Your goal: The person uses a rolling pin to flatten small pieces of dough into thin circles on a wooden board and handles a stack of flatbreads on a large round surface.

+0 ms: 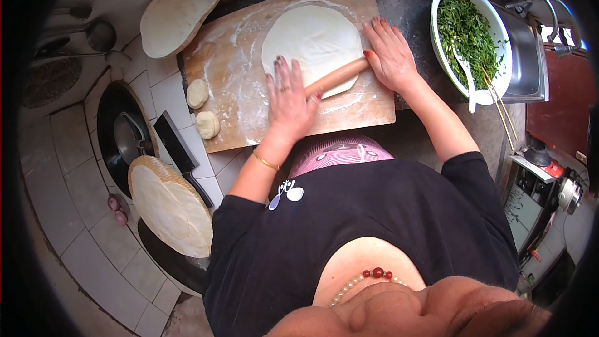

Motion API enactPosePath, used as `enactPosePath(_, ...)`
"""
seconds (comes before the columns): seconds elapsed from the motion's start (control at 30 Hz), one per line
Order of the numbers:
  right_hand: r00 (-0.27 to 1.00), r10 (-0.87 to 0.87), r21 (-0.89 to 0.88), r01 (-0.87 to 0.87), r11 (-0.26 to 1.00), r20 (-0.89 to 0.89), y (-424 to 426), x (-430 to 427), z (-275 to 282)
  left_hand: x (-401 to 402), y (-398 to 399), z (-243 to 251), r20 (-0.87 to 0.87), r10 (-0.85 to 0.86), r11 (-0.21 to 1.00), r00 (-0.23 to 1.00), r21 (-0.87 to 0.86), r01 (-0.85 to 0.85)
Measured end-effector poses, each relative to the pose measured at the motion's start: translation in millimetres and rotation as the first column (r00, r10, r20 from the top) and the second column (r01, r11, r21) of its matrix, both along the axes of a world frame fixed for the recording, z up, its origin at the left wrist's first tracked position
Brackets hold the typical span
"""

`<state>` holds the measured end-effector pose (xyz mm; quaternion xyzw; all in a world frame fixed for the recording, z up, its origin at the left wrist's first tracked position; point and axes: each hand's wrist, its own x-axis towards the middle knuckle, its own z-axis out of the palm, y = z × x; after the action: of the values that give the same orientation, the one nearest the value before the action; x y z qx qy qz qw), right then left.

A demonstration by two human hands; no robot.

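Observation:
A wooden rolling pin [338, 76] lies slantwise over the near part of a thin, round sheet of dough [309, 32]. My left hand [291, 105] rests on the pin's left end, its fingers stretched out over the dough's edge. At the other end, my right hand [393, 56] covers the pin with its palm, fingers extended beside the sheet. Beneath is a floured wooden board [234, 75]. Two small dough pieces [197, 93] sit near the board's left edge.
A white bowl [436, 51] of chopped greens, with a spoon [467, 79] and chopsticks [500, 107], stands right, by a steel sink [522, 56]. Left are a cleaver [177, 142], a wok [108, 126], flat dough sheets [168, 206] on a round woven tray [149, 167], and another flat dough sheet [175, 18].

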<state>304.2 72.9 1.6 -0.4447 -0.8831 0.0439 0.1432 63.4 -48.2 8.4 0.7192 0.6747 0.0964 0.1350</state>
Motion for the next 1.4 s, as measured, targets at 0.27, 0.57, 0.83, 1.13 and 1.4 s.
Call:
enactPosePath(0.27,0.997,-0.024,-0.124,0.015,0.992,-0.074,-48,16,-4,7,-36,10,0.056,-0.223,0.963,0.973,0.169,0.211)
enactPosePath(0.57,0.937,-0.186,-0.25,0.112,0.962,-0.297,8,-49,8,-8,-30,16,0.232,-0.242,0.966,0.942,0.145,0.212)
enactPosePath(0.83,0.997,-0.073,0.0,0.073,0.997,0.014,-35,-31,0,-33,-40,8,0.143,-0.111,0.989,0.984,0.115,0.094)
enactPosePath(1.13,0.997,-0.076,0.007,0.076,0.997,-0.017,30,-36,-15,-34,41,-4,-0.129,0.128,0.991,0.983,0.062,-0.121)
enactPosePath(1.4,0.993,-0.025,0.033,0.022,0.999,0.112,0,-18,-4,-13,-10,0,-0.097,-0.063,0.997,0.993,0.036,0.067)
